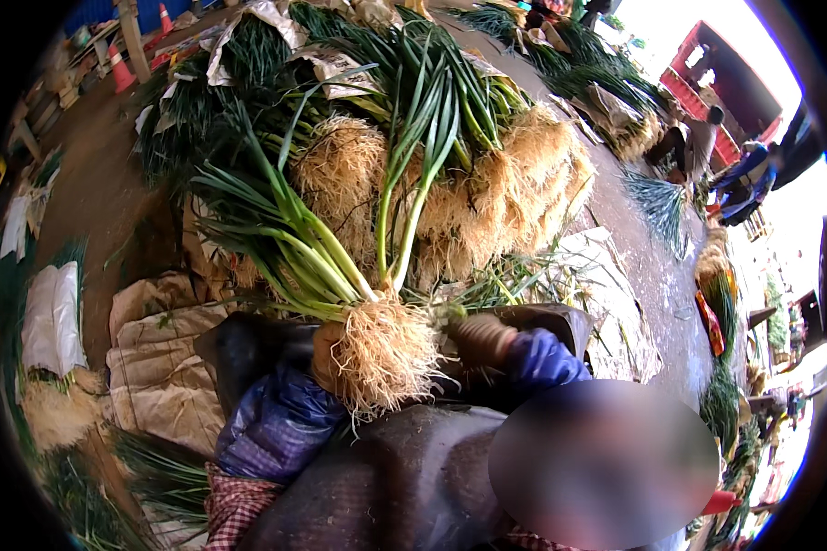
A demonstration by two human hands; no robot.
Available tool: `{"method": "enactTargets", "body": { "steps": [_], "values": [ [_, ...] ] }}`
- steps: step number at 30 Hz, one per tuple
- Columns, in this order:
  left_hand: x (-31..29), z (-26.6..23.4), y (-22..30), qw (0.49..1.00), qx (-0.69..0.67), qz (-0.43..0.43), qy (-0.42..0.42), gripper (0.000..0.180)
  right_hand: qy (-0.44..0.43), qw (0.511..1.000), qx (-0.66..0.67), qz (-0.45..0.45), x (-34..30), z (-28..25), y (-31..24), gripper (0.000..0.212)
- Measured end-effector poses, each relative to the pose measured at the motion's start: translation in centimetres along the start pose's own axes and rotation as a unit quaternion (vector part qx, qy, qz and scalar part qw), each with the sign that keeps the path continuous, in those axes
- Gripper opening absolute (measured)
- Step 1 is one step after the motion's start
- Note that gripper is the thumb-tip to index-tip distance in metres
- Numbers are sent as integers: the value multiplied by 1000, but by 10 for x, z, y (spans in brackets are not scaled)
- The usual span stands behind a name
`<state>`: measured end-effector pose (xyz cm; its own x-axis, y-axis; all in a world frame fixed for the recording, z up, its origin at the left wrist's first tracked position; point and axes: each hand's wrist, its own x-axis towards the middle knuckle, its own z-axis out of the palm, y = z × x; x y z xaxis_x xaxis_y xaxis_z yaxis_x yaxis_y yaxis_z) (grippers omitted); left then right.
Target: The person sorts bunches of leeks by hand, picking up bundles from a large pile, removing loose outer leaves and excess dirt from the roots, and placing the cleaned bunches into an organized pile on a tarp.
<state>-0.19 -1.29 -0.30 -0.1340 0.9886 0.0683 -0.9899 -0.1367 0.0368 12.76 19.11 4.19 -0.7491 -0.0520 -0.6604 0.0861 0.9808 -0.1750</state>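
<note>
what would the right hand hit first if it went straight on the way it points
Probably the pale roots of the onion bunch, near their top; the right hand is blurred and depth is unclear.

You had one bunch of green onions in front of you, its root end toward you and its leaves pointing away. The roots made a thick, straw-coloured, tangled mop, loose strands straggling at the lower edge. Above them, your stalks were pale near the base and turned green farther up. The bunch was splayed in a rough V: a thick cluster leaned to your left, its dark, flat leaves fanning out, while a couple of long, slimmer stalks rose more upright on your right, their green tops spreading.
</note>
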Motion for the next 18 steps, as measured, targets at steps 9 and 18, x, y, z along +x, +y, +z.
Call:
{"method": "enactTargets", "body": {
  "steps": [9,18],
  "values": [
    [6,23,-7,997,59,-19,44,32,86,490,800,-337,67,-25,17,93],
    [-6,3,2,992,118,-37,40,45,272,769,565,-126,34,-53,-19,23]
  ]
}}
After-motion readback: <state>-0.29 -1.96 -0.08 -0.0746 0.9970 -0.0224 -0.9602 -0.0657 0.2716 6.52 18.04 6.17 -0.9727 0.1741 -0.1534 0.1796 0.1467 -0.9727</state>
